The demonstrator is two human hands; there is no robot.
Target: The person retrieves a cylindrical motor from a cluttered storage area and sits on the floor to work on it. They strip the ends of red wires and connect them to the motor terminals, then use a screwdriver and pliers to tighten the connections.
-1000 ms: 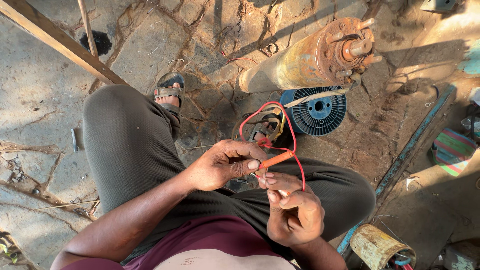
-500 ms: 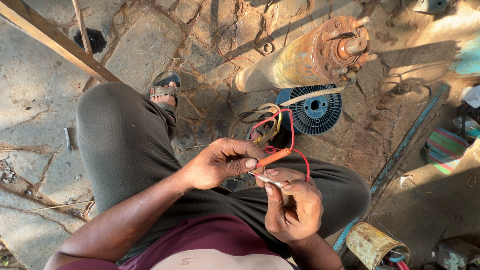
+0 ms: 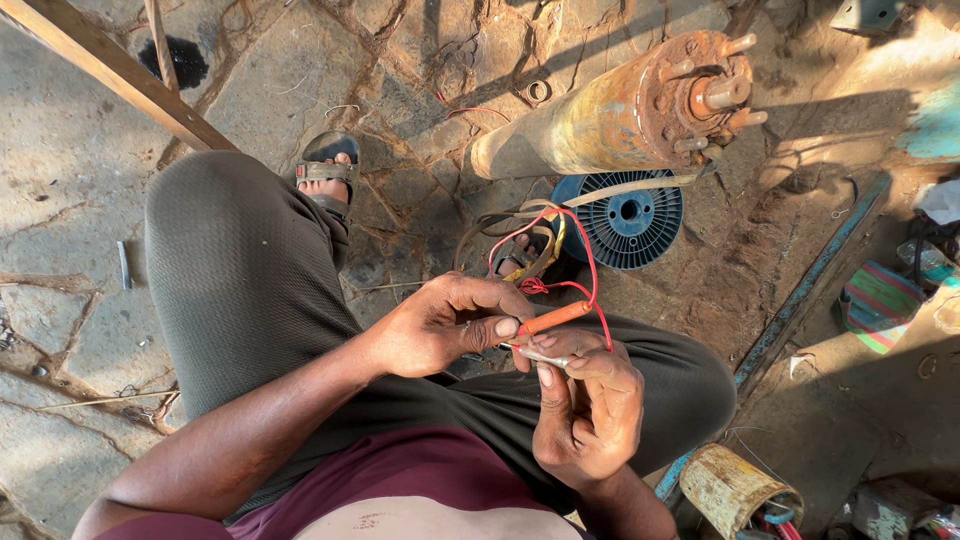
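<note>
- Head view, your hands: your left hand (image 3: 440, 325) is curled almost shut, thumb and forefinger pinched on the near end of the orange sleeve (image 3: 553, 318), which lies slanted over your right thigh. Your right hand (image 3: 590, 420) is closed around a thin metal tool (image 3: 535, 355), its tip set just under the sleeve, touching or nearly so.
- Head view, what has changed: against the pictures from a second and half a second ago, your two hands have drawn closer together, and the tool tip now sits right at the sleeve end rather than beside it. The grip itself is the same. I judge you have gone from lining up to working on the sleeve's end.
- Head view, the wire: the red wire (image 3: 590, 262) loops up from the sleeve toward the ground ahead and back down; its loop looks a little narrower than before.
- Head view, around you: on the stone floor (image 3: 80, 200) ahead lie a blue plastic spool (image 3: 630, 220) and, just beyond it, a rusty motor cylinder (image 3: 620, 115). A rusty tin (image 3: 735, 490) stands by your right knee.
</note>
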